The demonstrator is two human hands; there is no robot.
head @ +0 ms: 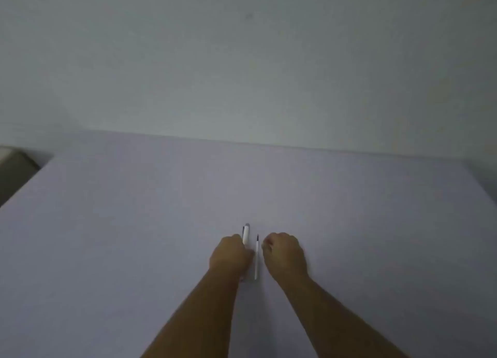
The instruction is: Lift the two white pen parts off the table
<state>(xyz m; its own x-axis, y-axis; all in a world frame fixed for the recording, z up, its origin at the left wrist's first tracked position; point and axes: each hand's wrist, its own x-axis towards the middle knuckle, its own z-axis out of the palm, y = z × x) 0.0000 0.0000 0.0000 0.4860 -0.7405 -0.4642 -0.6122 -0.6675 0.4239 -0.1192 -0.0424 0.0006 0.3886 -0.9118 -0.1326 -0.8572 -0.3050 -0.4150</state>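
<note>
We see two bare forearms reaching over a pale lilac desk [134,236] whose far edge meets a plain grey-white wall [242,61]. The left hand [230,254] has its fingers curled round a white plastic pen barrel with a dark clip [245,234], whose far end sticks out beyond the knuckles toward the far edge of the desk. Just beside it, between the two hands, a thin white pen refill with a dark tip [256,258] lies on the desk, pointing away from us. The right hand [283,255] rests close to the refill with its fingers curled in; we cannot tell whether it touches or pinches it. A dark blurred object [13,169] sits beyond the desk's far left corner.
</note>
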